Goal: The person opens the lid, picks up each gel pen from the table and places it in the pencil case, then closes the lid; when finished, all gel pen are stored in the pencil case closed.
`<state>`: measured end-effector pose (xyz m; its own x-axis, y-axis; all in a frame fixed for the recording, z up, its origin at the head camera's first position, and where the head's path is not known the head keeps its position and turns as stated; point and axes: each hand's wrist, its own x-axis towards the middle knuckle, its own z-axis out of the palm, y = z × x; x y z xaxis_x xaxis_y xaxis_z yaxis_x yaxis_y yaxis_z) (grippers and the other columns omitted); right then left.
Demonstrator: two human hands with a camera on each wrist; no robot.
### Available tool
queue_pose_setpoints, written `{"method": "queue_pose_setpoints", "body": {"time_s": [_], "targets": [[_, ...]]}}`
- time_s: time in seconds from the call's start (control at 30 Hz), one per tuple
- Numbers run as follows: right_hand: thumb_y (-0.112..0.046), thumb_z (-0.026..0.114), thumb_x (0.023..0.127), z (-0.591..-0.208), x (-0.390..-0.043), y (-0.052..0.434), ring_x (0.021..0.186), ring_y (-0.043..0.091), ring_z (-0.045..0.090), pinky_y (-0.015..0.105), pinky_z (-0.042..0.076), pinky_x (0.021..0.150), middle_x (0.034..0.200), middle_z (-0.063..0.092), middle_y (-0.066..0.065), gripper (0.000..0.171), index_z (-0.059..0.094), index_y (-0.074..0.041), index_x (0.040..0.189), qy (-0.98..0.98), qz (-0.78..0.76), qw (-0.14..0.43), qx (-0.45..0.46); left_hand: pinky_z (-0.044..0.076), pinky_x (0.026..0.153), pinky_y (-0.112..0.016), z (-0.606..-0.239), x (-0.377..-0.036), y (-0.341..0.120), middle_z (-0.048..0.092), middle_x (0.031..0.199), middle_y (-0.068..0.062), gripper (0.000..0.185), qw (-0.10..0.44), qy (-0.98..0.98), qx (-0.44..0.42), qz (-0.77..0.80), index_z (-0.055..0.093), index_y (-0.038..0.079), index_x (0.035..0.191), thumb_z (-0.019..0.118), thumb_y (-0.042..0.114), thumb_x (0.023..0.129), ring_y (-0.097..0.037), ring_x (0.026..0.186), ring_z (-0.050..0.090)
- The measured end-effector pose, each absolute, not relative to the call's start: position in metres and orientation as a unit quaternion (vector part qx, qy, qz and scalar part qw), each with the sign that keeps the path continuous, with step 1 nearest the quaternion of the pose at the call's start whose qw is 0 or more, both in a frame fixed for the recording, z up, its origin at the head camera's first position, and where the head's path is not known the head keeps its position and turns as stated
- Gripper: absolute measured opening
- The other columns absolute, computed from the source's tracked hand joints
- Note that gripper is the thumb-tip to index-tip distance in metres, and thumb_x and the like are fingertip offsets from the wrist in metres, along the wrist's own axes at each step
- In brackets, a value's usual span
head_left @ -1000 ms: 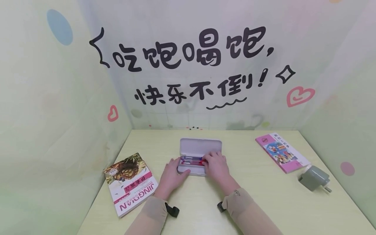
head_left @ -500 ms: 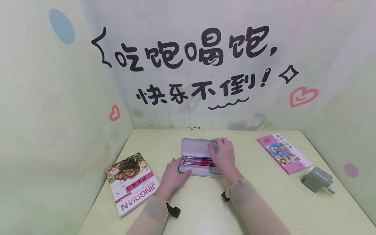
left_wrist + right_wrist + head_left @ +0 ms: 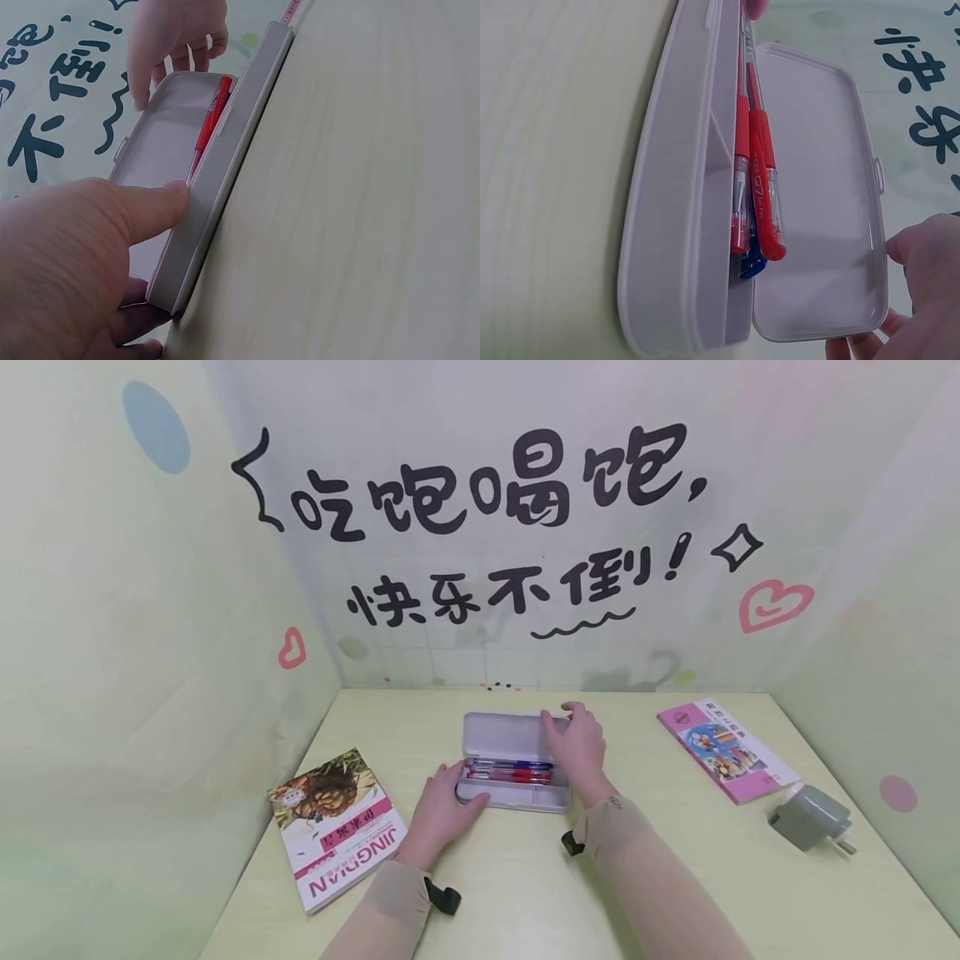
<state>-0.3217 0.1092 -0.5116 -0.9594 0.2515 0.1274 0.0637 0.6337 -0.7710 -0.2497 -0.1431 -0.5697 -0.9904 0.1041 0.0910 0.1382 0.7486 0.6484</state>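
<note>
An open grey-white pencil case (image 3: 498, 792) stands at the middle of the table, its lid (image 3: 498, 735) tipped back. Red gel pens (image 3: 762, 172) and a blue-capped pen (image 3: 754, 264) lie together in its rear compartment. My left hand (image 3: 444, 810) grips the case's left end, thumb over the front wall and fingers round the end, as the left wrist view shows. At the lid's upper right corner, my right hand (image 3: 579, 745) pinches the edge, thumb at the rim and fingertips (image 3: 838, 348) partly hidden behind the lid.
A book (image 3: 337, 831) with a pink-and-white cover lies at the left. To the right are a pink book (image 3: 723, 750) and a grey pencil sharpener-like device (image 3: 810, 818) with a short crank. Printed wall sheets enclose the table (image 3: 510, 893).
My right hand has left the pens and moved up and right to the lid's corner. The pens now show in full in the case. My left hand stays on the case.
</note>
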Motion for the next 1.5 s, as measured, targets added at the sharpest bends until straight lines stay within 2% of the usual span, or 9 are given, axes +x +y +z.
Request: {"method": "queue_pose_setpoints", "body": {"time_s": [0.17, 0.4, 0.8, 1.0, 1.17, 1.27, 1.37, 1.43, 1.5], "targets": [[-0.051, 0.061, 0.107, -0.513, -0.323, 0.108, 0.138, 0.046, 0.060, 0.063, 0.053, 0.114, 0.147, 0.065, 0.024, 0.059, 0.061, -0.005, 0.143, -0.881, 0.453, 0.094, -0.098, 0.024, 0.140, -0.065, -0.569, -0.250, -0.143, 0.055, 0.166, -0.022, 0.082, 0.026, -0.935, -0.067, -0.347, 0.050, 0.006, 0.164, 0.076, 0.050, 0.100, -0.049, 0.165, 0.036], [-0.050, 0.062, 0.105, -0.512, -0.320, 0.109, 0.130, 0.045, 0.063, 0.062, 0.054, 0.111, 0.138, 0.067, 0.024, 0.054, 0.065, -0.004, 0.134, -0.879, 0.458, 0.101, -0.086, 0.024, 0.140, -0.065, -0.567, -0.249, -0.143, 0.055, 0.167, -0.022, 0.083, 0.026, -0.934, -0.067, -0.350, 0.050, 0.006, 0.164, 0.076, 0.051, 0.099, -0.048, 0.165, 0.035], [-0.043, 0.067, 0.105, -0.513, -0.302, 0.116, 0.135, 0.041, 0.061, 0.060, 0.052, 0.120, 0.137, 0.067, 0.021, 0.047, 0.066, -0.003, 0.131, -0.887, 0.447, 0.107, -0.038, 0.025, 0.140, -0.065, -0.568, -0.248, -0.142, 0.055, 0.166, -0.022, 0.083, 0.028, -0.934, -0.068, -0.350, 0.050, 0.005, 0.163, 0.076, 0.051, 0.099, -0.049, 0.165, 0.036], [-0.041, 0.070, 0.105, -0.516, -0.285, 0.123, 0.129, 0.039, 0.061, 0.059, 0.054, 0.115, 0.134, 0.068, 0.019, 0.040, 0.072, -0.007, 0.127, -0.899, 0.425, 0.106, 0.010, 0.025, 0.140, -0.065, -0.568, -0.249, -0.141, 0.055, 0.166, -0.022, 0.084, 0.029, -0.933, -0.067, -0.354, 0.050, 0.005, 0.164, 0.076, 0.051, 0.099, -0.049, 0.165, 0.036], [-0.038, 0.072, 0.105, -0.519, -0.271, 0.127, 0.115, 0.036, 0.064, 0.054, 0.059, 0.100, 0.125, 0.069, 0.017, 0.034, 0.076, -0.010, 0.123, -0.920, 0.365, 0.128, 0.060, 0.026, 0.139, -0.064, -0.570, -0.249, -0.142, 0.051, 0.168, -0.025, 0.096, 0.029, -0.931, -0.052, -0.360, 0.040, 0.000, 0.168, 0.078, 0.052, 0.097, -0.050, 0.163, 0.039], [-0.033, 0.075, 0.103, -0.524, -0.264, 0.129, 0.107, 0.035, 0.065, 0.053, 0.059, 0.094, 0.117, 0.070, 0.016, 0.026, 0.079, -0.012, 0.117, -0.930, 0.314, 0.163, 0.101, 0.025, 0.140, -0.064, -0.572, -0.249, -0.143, 0.050, 0.169, -0.023, 0.110, 0.028, -0.928, -0.040, -0.370, 0.023, 0.005, 0.175, 0.081, 0.053, 0.095, -0.049, 0.161, 0.042], [-0.029, 0.079, 0.100, -0.527, -0.256, 0.131, 0.103, 0.035, 0.065, 0.054, 0.059, 0.090, 0.111, 0.071, 0.014, 0.020, 0.080, -0.013, 0.111, -0.933, 0.274, 0.188, 0.136, 0.023, 0.139, -0.065, -0.572, -0.249, -0.142, 0.048, 0.172, -0.018, 0.124, 0.034, -0.924, -0.039, -0.379, 0.006, 0.019, 0.179, 0.086, 0.055, 0.091, -0.047, 0.161, 0.044], [-0.029, 0.080, 0.099, -0.529, -0.252, 0.132, 0.101, 0.035, 0.066, 0.054, 0.059, 0.088, 0.108, 0.071, 0.013, 0.017, 0.080, -0.014, 0.108, -0.935, 0.254, 0.197, 0.152, 0.024, 0.138, -0.067, -0.571, -0.249, -0.142, 0.043, 0.176, -0.017, 0.129, 0.045, -0.920, -0.047, -0.386, 0.004, 0.026, 0.179, 0.088, 0.058, 0.088, -0.045, 0.162, 0.042], [-0.028, 0.082, 0.098, -0.530, -0.248, 0.132, 0.100, 0.035, 0.066, 0.054, 0.060, 0.086, 0.107, 0.071, 0.013, 0.016, 0.079, -0.014, 0.107, -0.936, 0.240, 0.199, 0.165, 0.027, 0.137, -0.067, -0.569, -0.248, -0.142, 0.034, 0.181, -0.014, 0.126, 0.055, -0.917, -0.053, -0.391, 0.009, 0.032, 0.179, 0.088, 0.063, 0.086, -0.043, 0.165, 0.038]]}}
